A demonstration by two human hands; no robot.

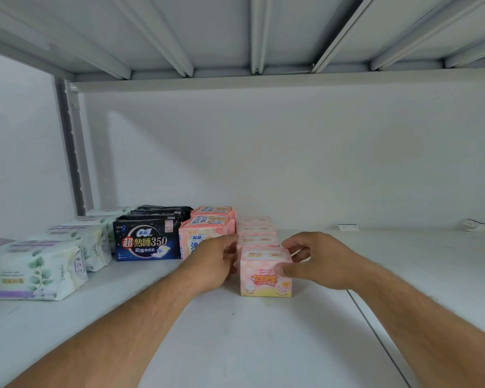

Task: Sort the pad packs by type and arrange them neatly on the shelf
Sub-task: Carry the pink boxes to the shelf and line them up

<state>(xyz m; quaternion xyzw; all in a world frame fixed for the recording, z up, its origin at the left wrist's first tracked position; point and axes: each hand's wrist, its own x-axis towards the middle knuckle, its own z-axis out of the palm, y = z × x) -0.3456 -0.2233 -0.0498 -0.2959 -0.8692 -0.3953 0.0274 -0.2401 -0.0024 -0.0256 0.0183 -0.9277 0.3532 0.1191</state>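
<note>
I am seeing both hands reaching onto the white shelf (263,345) and meeting at the front pink box (266,271). The right hand (317,261) is grasping it — thumb lying on the box's front face, fingers curling round its right top edge. The left hand (219,261) is sitting against the box's left side; its fingertips are hidden behind the box, so I cannot tell whether that grip is clenched on it or merely pressing.

The box is standing upright at the head of a file of like pink boxes (256,233) running back toward the wall, each touching the next. Just to the left, a row of larger pink packs (207,228) is standing, the front one partly covered by the left hand. Beside those, dark blue packs (147,242) are lining up front to back, and further left white packs (37,273) with green leaves are forming another row, the nearest one lying close to the shelf's front edge.

Far right, near the wall, two small white tags (476,225) are resting on the shelf, well apart from the packs. Overhead, the ribbed underside of the upper shelf (235,32) is showing.
</note>
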